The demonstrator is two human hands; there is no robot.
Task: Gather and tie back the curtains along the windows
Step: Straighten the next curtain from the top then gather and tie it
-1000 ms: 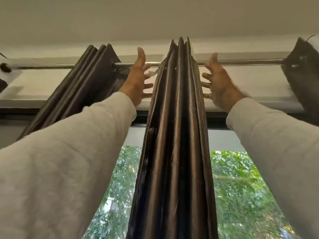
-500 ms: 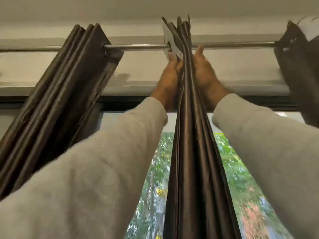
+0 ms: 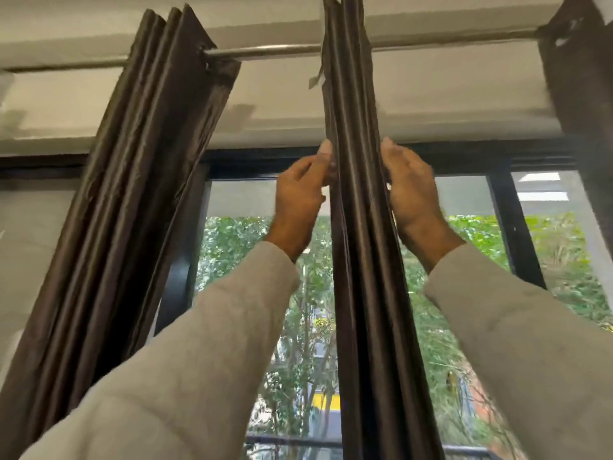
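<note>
Left curtain (image 3: 126,180): over on the left, a dark brown satin panel bunched into tight pleats, hanging off the rod and slanting down toward the lower left corner, well apart from both hands.
Rod (image 3: 265,51): a silver metal bar running across the top under the pale ceiling ledge, bare between the left curtain and the middle one.
Left sleeve (image 3: 185,360): pale grey, reaching up from the bottom left toward the centre.
Left hand (image 3: 300,197): raised against the left edge of the middle curtain, fingers curled in with the tips pressed to the fabric. It looks like a pinch on the outer fold, though the grip itself is partly hidden.
Middle curtain (image 3: 358,207): here's the action, a narrow stack of dark brown pleats hanging straight down from the rod at the centre of the window, squeezed between the two hands, with a small pale tag near its top left edge.
Right hand (image 3: 411,194): flat along the right side of the pleats, fingers fairly straight and pressing the folds inward.
Window frame (image 3: 507,227): black bars, with green foliage beyond the glass.
Right curtain (image 3: 577,78): dark brown, gathered at the far top right.
</note>
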